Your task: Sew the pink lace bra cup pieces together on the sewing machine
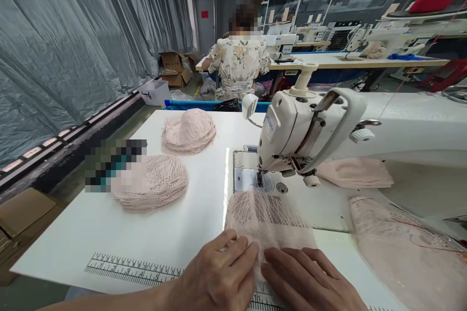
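A pale pink piece of lace fabric [264,211] lies in front of the sewing machine [288,131], its far edge close to the presser foot [260,178]. My left hand [222,272] is closed on the near left part of the lace, with curled fingers. Beside it, my right hand [310,277] rests on the fabric with its fingers stretched out flat; its thumb is hidden. The fabric between my hands looks sheer and slightly gathered. Under both hands runs a printed ruler scale [134,272] on the table's near edge.
Two stacks of pink lace cups, the nearer stack [156,184] and the farther stack [189,131], sit on the white table [204,189]. Folded pink fabric [355,172] lies under the machine arm, more lace [404,252] at right. Ahead, a person [241,63] sits facing away.
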